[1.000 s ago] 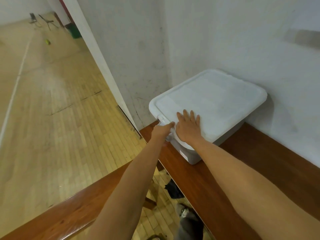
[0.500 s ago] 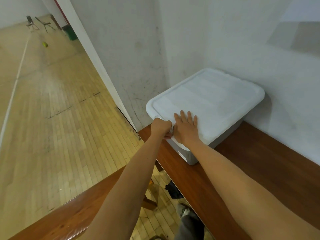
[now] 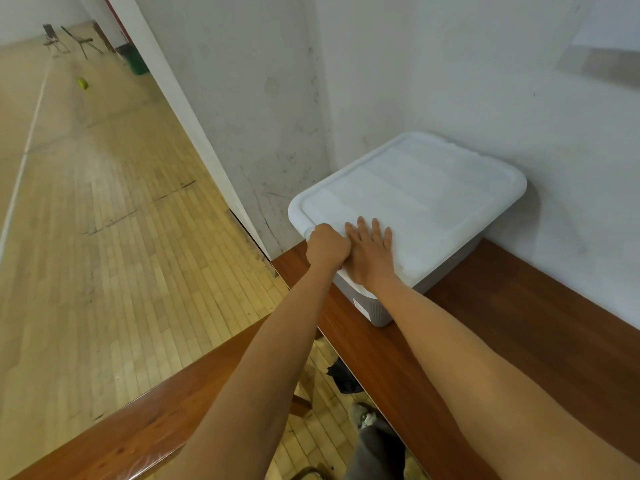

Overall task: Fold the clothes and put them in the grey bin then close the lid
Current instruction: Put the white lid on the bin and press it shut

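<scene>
On the bin's (image 3: 377, 308) lid (image 3: 433, 188) the right hand (image 3: 370, 254) lay flat, fingers (image 3: 375, 230) straight; the left hand (image 3: 327, 249), fingers curled, apparently gripped its edge.

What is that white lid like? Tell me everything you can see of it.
The lid is white plastic, rectangular with rounded corners and a raised rim round a flat panel. It lies flat on the grey bin, which stands on a brown wooden bench against the wall. The right hand presses flat on its near edge; the left hand grips the rim beside it.
</scene>
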The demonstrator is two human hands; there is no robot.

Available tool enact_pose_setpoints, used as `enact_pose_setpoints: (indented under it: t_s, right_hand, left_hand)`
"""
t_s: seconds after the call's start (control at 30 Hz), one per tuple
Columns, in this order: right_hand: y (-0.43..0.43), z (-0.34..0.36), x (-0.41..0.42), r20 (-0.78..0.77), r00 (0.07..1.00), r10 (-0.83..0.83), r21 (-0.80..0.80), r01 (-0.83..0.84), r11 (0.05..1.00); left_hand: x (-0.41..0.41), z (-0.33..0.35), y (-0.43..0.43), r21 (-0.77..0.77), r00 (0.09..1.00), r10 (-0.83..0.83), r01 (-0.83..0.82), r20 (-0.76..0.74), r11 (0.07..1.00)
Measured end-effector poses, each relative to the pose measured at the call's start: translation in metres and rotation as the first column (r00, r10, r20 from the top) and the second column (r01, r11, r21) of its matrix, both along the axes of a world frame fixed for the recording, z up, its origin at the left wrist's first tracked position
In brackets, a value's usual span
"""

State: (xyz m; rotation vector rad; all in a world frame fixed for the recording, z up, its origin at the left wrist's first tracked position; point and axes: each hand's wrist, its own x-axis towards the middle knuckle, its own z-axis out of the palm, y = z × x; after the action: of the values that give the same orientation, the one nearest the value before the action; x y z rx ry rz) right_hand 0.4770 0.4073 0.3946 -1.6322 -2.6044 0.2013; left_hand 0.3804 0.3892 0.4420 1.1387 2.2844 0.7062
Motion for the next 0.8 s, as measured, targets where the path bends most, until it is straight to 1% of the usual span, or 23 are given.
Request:
enact_pose_setpoints:
  t_s: [0.03,0.17,0.23,0.33,0.4,0.5,0.57,0.7,0.8]
  right_hand:
    - [0.0,0.0,0.0,0.004,1.0,0.002,0.002,-0.002,1.0]
    - [0.001,-0.001,0.0,0.002,1.0,0.002,-0.006,-0.002,1.0]
    - [0.0,0.0,0.0,0.004,1.0,0.002,-0.008,-0.002,1.0]
    - [-0.001,0.002,0.001,-0.01,1.0,0.006,-0.007,-0.006,1.0]
    - [-0.001,0.004,0.002,-0.018,1.0,0.003,-0.02,-0.004,1.0]
    - [0.003,0.006,-0.001,-0.056,0.998,-0.015,-0.046,0.012,0.999]
    - [0.007,0.008,-0.003,-0.103,0.994,-0.026,-0.044,0.022,0.999]
    - [0.03,0.008,0.001,-0.158,0.987,-0.022,-0.01,0.021,1.0]
    - [0.056,0.009,0.015,-0.141,0.988,-0.067,0.007,0.068,0.998]
  left_hand:
    - [0.001,0.0,0.001,0.002,1.0,-0.012,0.012,-0.023,1.0]
    - [-0.006,0.004,0.003,-0.063,0.998,-0.063,0.063,0.006,0.996]
    - [-0.008,0.007,0.003,-0.078,0.997,-0.073,0.073,-0.006,0.994]
    - [-0.004,0.003,0.004,-0.083,0.995,-0.081,0.076,-0.062,0.994]
    - [-0.004,0.0,0.005,-0.08,0.981,-0.096,0.084,-0.166,0.993]
    - [-0.007,0.0,0.006,-0.075,0.9,-0.129,0.107,-0.417,0.991]
    - [-0.011,0.002,0.009,-0.058,0.847,-0.145,0.134,-0.511,0.989]
    - [-0.007,0.002,0.032,-0.057,0.752,-0.273,0.3,-0.6,0.952]
    - [0.008,0.001,0.058,-0.051,0.728,-0.356,0.405,-0.587,0.913]
